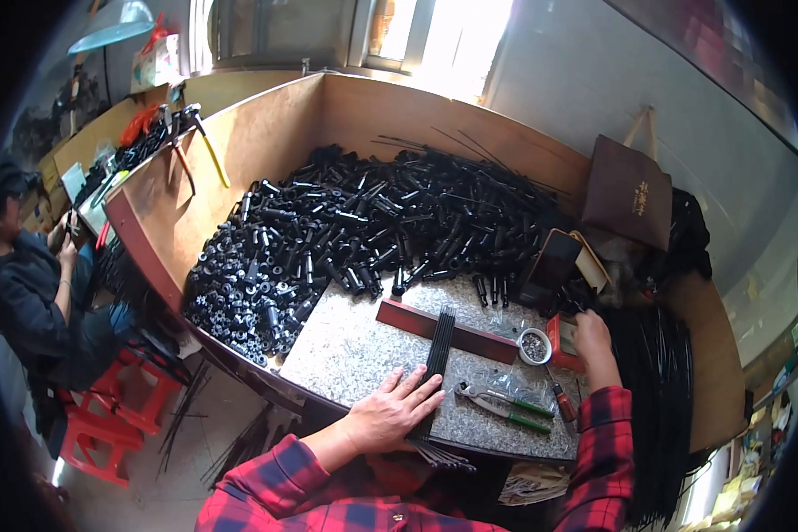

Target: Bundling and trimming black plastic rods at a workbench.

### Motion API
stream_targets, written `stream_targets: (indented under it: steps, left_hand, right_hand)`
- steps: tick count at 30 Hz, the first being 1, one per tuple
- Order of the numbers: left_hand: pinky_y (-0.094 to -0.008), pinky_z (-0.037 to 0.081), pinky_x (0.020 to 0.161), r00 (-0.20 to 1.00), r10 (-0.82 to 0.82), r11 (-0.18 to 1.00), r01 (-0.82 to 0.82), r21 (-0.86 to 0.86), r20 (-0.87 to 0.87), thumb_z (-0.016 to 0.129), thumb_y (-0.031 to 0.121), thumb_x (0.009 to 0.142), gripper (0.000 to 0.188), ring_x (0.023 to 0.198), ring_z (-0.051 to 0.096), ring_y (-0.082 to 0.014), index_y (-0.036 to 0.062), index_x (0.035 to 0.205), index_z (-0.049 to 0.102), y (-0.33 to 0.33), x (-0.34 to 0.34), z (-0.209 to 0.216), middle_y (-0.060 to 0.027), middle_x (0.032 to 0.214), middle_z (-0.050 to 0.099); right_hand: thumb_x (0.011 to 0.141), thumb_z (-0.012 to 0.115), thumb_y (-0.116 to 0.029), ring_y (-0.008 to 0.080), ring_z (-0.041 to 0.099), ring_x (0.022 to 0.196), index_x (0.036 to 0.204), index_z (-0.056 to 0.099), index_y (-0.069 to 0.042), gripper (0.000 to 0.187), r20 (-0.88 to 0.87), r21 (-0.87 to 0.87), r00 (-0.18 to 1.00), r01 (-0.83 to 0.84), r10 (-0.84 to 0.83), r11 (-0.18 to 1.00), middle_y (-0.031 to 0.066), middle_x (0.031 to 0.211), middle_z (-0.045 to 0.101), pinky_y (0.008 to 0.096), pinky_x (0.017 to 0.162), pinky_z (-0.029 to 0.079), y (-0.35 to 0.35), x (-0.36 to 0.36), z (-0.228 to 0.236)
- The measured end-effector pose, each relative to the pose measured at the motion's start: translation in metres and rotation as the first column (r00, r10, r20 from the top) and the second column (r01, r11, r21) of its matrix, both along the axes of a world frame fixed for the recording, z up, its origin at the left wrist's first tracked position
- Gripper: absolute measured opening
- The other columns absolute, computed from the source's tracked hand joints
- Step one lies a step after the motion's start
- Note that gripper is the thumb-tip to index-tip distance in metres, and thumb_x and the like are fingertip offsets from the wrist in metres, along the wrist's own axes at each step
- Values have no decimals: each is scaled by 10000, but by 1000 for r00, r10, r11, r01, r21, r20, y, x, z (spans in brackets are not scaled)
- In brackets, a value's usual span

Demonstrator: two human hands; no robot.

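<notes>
My left hand (395, 403) lies with its fingers stretched over a bundle of thin black rods (441, 341). The rods cross a dark red bar (408, 320) on the speckled grey board (328, 355). Over at the right, my right hand (594, 341) is curled beside a small red box (562, 353). Its fingertips are hidden, and what they hold, if anything, does not show. Left of that box stands a small white cup (521, 353) of tiny metal parts. Green-handled pliers (510, 410) and a red-handled tool (564, 404) lie on the board.
A heap of black tubular parts (372, 213) and small nut-like pieces (230, 293) fills the wooden-walled bench (266, 115). A dark phone-like device (550, 266) leans beyond the cup. Long black rods (652, 390) hang at right. Another person (40, 293) sits at left.
</notes>
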State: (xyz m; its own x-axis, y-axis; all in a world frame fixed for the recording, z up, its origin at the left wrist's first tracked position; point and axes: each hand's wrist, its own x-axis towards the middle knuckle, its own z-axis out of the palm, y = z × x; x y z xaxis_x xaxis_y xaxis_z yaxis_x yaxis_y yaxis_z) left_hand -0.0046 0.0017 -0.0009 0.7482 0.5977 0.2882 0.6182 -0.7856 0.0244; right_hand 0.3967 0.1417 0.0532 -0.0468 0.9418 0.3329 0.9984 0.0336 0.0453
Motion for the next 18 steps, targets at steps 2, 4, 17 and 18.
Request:
stream_targets:
  steps: [2, 4, 17, 18]
  left_hand:
    - [-527, 313, 1037, 1000, 1, 1000, -1, -2, 17, 711, 495, 654, 931, 1329, 334, -371, 33, 1384, 363, 0, 0, 1, -161, 1441, 356]
    - [-504, 311, 1045, 999, 16, 999, -14, -30, 42, 509, 238, 806, 623, 1328, 352, -345, 62, 1389, 377, -2, -2, 2, -138, 1459, 345]
    - [-519, 291, 1060, 993, -14, 994, 26, -102, 116, 736, 431, 622, 946, 1348, 302, -366, 75, 1406, 346, -7, -2, 8, -150, 1472, 308]
    - [-517, 287, 1063, 989, -21, 993, 38, -111, 148, 733, 490, 628, 955, 1347, 304, -366, 79, 1403, 354, -7, -2, 8, -154, 1469, 312]
  right_hand:
    - [671, 642, -88, 396, 614, 876, 809, 672, -10, 162, 83, -204, 983, 179, -165, 962, 232, 893, 633, 463, 770, 505, -2, 27, -9]
    - [655, 679, -112, 386, 624, 864, 813, 676, -7, 190, -2, -281, 993, 112, -117, 953, 240, 873, 636, 458, 760, 511, -1, 41, -15]
    - [697, 626, -3, 416, 575, 804, 787, 541, 14, 125, -65, 108, 993, -86, 94, 990, 221, 819, 570, 444, 730, 481, -27, 35, -5]
    - [724, 609, 8, 414, 577, 803, 806, 514, 12, 126, -126, 125, 987, -83, 99, 989, 216, 816, 565, 433, 741, 488, -37, 18, 9]
